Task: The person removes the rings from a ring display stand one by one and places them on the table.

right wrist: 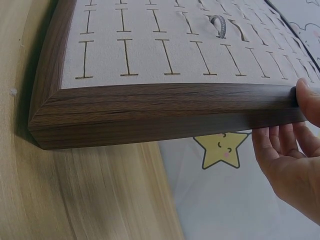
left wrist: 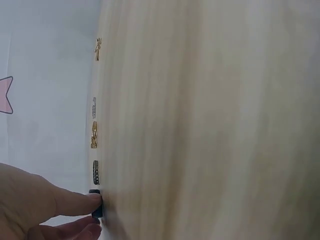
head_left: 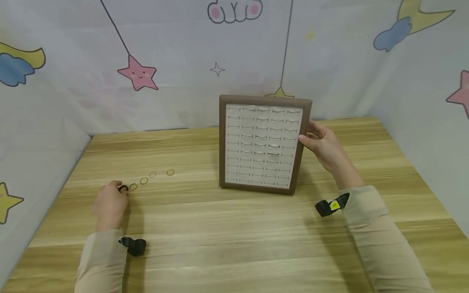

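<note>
At the left of the table, my left hand (head_left: 110, 203) pinches a black ring (left wrist: 96, 204) between thumb and fingers, down at the wood. Beside it stands a dark patterned ring (left wrist: 96, 172), followed by a gold ring (left wrist: 94, 135), a silver ring (left wrist: 93, 107) and another gold ring (left wrist: 98, 49) farther along. My right hand (head_left: 324, 144) holds the right edge of a brown-framed ring display board (head_left: 264, 144), thumb on the front and fingers behind. The board stands upright, its white pad cut with rows of slots. One studded silver ring (right wrist: 218, 26) sits in a slot.
The wood-grain table (head_left: 205, 236) spreads out in front of the board. A white cloth (head_left: 183, 53) printed with stars and moons hangs behind and at both sides. Black wrist cameras (head_left: 136, 246) are strapped over both beige sleeves (head_left: 100, 260).
</note>
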`<state>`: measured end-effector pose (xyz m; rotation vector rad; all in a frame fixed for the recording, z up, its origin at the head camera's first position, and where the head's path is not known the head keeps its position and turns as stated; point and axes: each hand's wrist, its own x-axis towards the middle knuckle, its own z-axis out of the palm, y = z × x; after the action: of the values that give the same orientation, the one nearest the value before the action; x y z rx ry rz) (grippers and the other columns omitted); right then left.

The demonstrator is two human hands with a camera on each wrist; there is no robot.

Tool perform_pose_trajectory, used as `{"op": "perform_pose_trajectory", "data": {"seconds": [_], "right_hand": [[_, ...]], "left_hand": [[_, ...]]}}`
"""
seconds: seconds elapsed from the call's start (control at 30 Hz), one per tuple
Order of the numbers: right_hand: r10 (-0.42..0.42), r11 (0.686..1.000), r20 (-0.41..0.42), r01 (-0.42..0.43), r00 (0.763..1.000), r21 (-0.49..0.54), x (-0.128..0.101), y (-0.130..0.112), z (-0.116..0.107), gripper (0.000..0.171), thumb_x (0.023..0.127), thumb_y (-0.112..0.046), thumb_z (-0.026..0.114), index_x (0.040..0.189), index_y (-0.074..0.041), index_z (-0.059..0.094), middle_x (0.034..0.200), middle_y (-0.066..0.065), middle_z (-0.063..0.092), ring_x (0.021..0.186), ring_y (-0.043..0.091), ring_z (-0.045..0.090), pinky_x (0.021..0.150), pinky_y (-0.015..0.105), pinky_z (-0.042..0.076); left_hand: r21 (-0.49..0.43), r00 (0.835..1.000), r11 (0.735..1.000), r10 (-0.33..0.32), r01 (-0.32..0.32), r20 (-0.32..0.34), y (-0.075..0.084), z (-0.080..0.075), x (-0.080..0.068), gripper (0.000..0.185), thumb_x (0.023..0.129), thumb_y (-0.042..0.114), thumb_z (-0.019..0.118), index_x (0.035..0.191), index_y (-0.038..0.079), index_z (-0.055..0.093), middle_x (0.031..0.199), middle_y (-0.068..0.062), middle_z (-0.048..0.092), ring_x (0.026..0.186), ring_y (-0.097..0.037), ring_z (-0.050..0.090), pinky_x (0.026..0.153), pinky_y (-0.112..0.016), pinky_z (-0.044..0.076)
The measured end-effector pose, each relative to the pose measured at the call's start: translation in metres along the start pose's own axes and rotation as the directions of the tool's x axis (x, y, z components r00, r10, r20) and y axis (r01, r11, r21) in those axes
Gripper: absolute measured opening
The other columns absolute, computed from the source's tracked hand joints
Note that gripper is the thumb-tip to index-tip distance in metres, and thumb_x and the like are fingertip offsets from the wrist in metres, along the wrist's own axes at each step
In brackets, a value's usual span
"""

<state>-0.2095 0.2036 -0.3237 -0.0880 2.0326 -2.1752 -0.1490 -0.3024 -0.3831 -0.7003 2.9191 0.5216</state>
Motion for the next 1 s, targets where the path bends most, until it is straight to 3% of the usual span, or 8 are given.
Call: {"op": "perform_pose_trajectory", "data": {"seconds": [0.23,0.37,0.5,0.7,1.0], "right_hand": [[0.002,1.000,0.001,-0.002,1.000,0.020,0.001,0.000,0.000,0.069,0.093,-0.007,0.059,0.150,0.000,0.021,0.112,-0.008,0.049,0.102,0.004,0.051,0.084,0.009,0.046],[0.005,1.000,0.000,-0.005,1.000,-0.001,0.001,0.000,0.000,0.070,0.094,-0.007,0.058,0.151,0.000,0.019,0.112,-0.009,0.049,0.103,0.003,0.051,0.085,0.008,0.046],[0.007,1.000,0.000,-0.007,1.000,-0.015,0.000,0.000,-0.001,0.070,0.094,-0.008,0.057,0.151,0.000,0.018,0.113,-0.009,0.049,0.103,0.003,0.051,0.085,0.008,0.046],[0.001,1.000,0.001,-0.001,1.000,-0.017,0.001,0.000,0.000,0.070,0.094,-0.008,0.058,0.151,0.000,0.018,0.111,-0.009,0.050,0.101,0.002,0.052,0.085,0.008,0.045],[0.002,1.000,0.002,-0.002,1.000,-0.028,-0.001,-0.001,0.000,0.070,0.094,-0.009,0.058,0.151,0.001,0.018,0.112,-0.009,0.049,0.100,0.001,0.053,0.085,0.008,0.045]], "left_hand": [[-0.019,0.999,1.000,0.013,-0.014,-0.030,0.010,-0.005,-0.003,0.044,0.098,0.012,0.043,0.141,-0.001,0.040,0.129,-0.034,0.046,0.104,-0.051,0.053,0.062,-0.051,0.047],[-0.058,0.991,0.994,0.088,-0.094,-0.102,0.030,-0.009,-0.011,0.046,0.098,0.012,0.046,0.142,-0.001,0.039,0.128,-0.033,0.048,0.102,-0.048,0.054,0.063,-0.049,0.047],[-0.116,0.968,0.973,0.178,-0.200,-0.179,0.058,-0.011,-0.022,0.046,0.098,0.012,0.050,0.141,-0.001,0.041,0.129,-0.031,0.050,0.104,-0.046,0.055,0.065,-0.049,0.049],[-0.208,0.912,0.905,0.312,-0.370,-0.266,0.106,-0.010,-0.039,0.042,0.098,0.015,0.054,0.137,0.003,0.048,0.129,-0.023,0.055,0.107,-0.037,0.057,0.072,-0.048,0.052],[-0.237,0.794,0.770,0.508,-0.593,-0.335,0.183,0.000,-0.071,0.033,0.093,0.014,0.062,0.125,0.006,0.059,0.117,-0.012,0.064,0.099,-0.027,0.063,0.072,-0.038,0.055]]}}
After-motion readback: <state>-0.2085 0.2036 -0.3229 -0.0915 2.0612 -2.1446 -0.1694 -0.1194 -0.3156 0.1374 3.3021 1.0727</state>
